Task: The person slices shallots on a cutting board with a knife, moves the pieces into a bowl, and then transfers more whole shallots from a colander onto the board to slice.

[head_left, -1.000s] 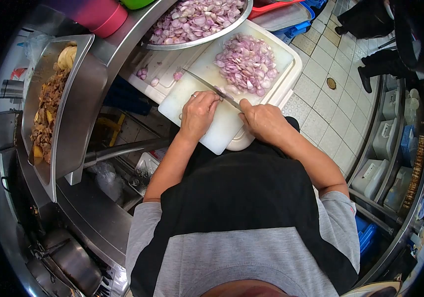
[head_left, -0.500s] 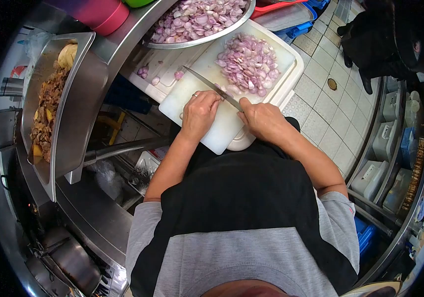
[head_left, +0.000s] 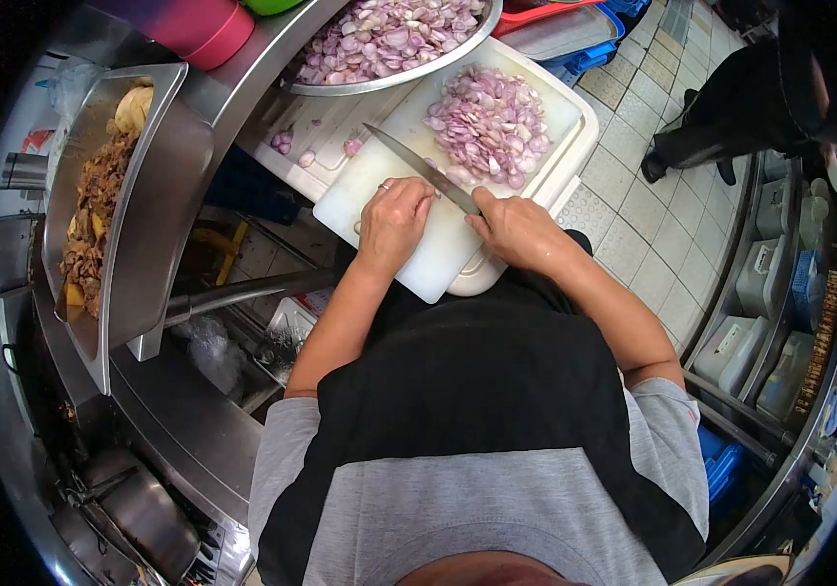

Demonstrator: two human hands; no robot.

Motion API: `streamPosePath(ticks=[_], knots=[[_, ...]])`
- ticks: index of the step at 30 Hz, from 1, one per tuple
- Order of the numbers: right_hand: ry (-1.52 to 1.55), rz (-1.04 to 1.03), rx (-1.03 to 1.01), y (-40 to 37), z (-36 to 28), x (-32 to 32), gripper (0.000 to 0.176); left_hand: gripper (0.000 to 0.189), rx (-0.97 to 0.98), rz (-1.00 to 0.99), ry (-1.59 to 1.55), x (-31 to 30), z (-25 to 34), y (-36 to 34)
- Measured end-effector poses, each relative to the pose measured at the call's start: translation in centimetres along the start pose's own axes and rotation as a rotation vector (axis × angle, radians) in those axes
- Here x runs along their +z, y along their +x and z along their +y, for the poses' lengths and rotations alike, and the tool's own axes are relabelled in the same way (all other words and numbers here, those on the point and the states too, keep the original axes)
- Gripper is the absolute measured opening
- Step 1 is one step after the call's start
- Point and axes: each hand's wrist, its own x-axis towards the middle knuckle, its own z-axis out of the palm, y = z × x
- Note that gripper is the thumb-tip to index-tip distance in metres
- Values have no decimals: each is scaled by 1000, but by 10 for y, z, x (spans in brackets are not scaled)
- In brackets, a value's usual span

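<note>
tucking fingertips under on the curled left hand (head_left: 394, 223), beside the knife (head_left: 416, 164) clenched in the right hand (head_left: 519, 232), seems wisest.

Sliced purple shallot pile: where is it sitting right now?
Head view: the sliced purple shallot pile lies on the far right end of the white plastic cutting board, just beyond the long steel knife held in the right hand.
</note>
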Motion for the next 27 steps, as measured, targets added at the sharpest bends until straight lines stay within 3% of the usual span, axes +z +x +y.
streamPosePath(ticks=[11, 27], knots=[[-12, -68, 37, -31, -12, -26, 25, 13, 10, 22, -14, 3, -2, -1], [-47, -44, 29, -18, -2, -2, 26, 10, 16, 14, -16, 1, 0, 1]])
